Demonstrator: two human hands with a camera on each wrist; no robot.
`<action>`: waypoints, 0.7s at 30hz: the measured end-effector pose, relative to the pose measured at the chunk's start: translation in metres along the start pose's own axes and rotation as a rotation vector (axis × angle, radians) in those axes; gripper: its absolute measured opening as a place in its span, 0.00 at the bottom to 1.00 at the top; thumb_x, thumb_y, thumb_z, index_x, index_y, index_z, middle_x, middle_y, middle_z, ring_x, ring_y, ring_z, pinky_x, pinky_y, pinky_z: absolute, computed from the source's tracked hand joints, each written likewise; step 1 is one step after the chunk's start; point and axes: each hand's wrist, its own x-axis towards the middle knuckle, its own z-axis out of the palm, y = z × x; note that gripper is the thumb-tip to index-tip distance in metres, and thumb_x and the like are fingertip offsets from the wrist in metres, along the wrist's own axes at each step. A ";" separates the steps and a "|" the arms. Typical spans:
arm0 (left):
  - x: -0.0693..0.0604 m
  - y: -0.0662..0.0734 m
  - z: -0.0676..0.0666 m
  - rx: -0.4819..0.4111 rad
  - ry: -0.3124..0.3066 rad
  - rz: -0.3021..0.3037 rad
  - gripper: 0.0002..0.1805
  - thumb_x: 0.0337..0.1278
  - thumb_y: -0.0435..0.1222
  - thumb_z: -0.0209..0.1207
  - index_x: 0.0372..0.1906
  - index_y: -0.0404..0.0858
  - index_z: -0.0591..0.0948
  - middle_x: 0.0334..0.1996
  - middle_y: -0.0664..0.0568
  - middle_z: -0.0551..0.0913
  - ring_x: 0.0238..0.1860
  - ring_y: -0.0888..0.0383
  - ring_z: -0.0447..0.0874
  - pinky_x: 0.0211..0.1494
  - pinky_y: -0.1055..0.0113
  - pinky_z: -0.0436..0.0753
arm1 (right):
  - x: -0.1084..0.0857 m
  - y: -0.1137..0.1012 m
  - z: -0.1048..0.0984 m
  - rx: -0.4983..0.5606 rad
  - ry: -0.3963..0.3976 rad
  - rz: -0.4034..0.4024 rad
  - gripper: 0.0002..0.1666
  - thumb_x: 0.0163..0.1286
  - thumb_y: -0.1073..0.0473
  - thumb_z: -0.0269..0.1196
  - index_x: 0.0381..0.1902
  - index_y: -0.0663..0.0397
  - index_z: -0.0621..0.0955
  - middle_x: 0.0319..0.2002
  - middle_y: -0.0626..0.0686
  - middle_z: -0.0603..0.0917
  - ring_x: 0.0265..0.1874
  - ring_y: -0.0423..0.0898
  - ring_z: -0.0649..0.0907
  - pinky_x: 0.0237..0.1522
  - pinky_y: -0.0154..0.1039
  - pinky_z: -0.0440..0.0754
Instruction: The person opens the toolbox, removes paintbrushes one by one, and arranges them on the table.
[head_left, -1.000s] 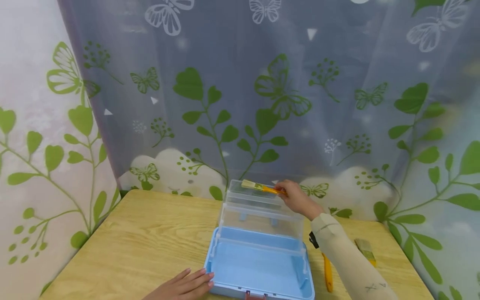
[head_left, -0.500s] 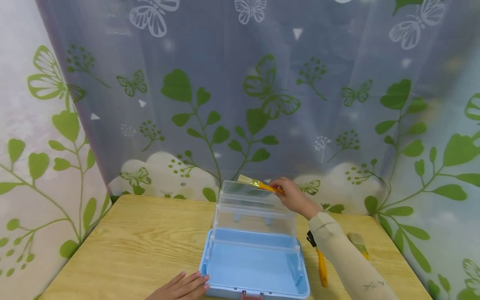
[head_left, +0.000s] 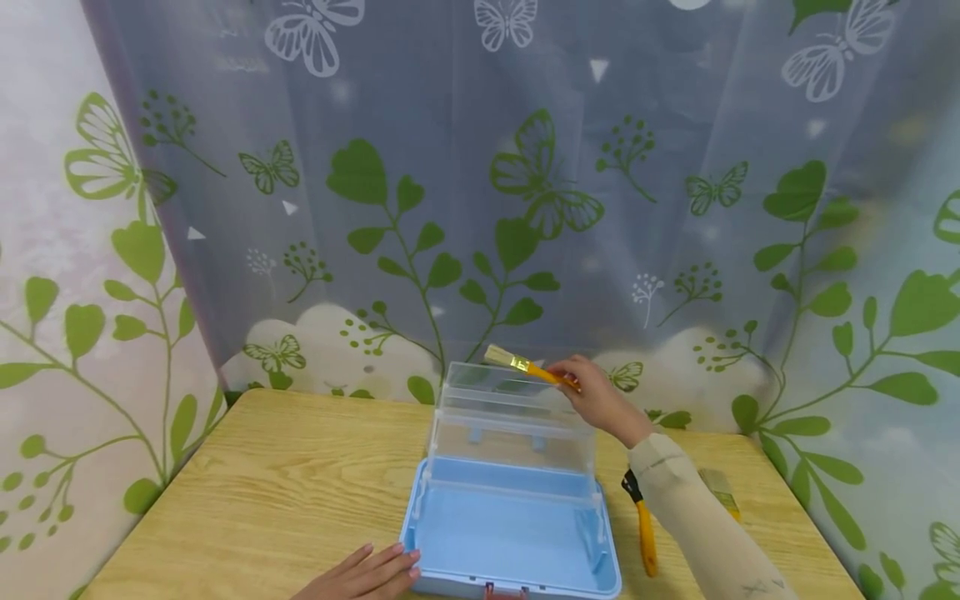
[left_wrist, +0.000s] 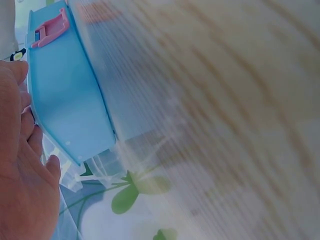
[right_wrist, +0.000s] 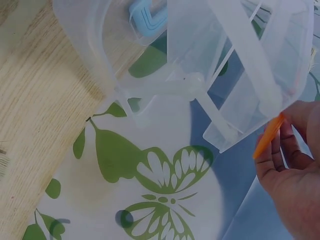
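A paintbrush (head_left: 521,363) with pale bristles and an orange handle is pinched in my right hand (head_left: 600,402). It slants over the top of the clear folding trays (head_left: 517,425), bristles pointing up and left. In the right wrist view, fingers curl round the orange handle (right_wrist: 269,137) beside the clear tray. Below is the blue box (head_left: 510,525), its lower compartment bare. My left hand (head_left: 363,575) lies with extended fingers on the box's left front corner. The left wrist view shows those fingers touching the blue side near a pink latch (left_wrist: 52,30).
Right of the box, an orange-handled tool with a black head (head_left: 643,533) lies on the wooden table (head_left: 315,475). Another brush (head_left: 720,490) is partly behind the right sleeve (head_left: 697,517). A leaf-and-butterfly curtain (head_left: 450,208) hangs behind the table.
The brush's bristle end has risen slightly and tilts more steeply over the trays. My head view has shifted a little. The left hand stays at the box corner.
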 end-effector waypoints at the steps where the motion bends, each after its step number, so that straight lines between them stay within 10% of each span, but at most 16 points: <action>1: 0.000 0.000 0.000 0.001 0.000 0.000 0.42 0.70 0.59 0.54 0.78 0.38 0.64 0.80 0.52 0.59 0.82 0.61 0.43 0.81 0.71 0.36 | -0.001 0.000 0.000 -0.003 0.005 -0.006 0.17 0.71 0.73 0.63 0.56 0.64 0.83 0.47 0.60 0.82 0.45 0.55 0.83 0.50 0.53 0.85; 21: 0.000 0.000 -0.002 -0.022 0.000 0.003 0.42 0.70 0.58 0.55 0.78 0.37 0.64 0.81 0.51 0.58 0.82 0.61 0.42 0.81 0.71 0.35 | -0.017 0.005 -0.004 0.018 0.040 0.023 0.17 0.71 0.72 0.63 0.56 0.66 0.82 0.45 0.60 0.82 0.44 0.55 0.83 0.48 0.52 0.85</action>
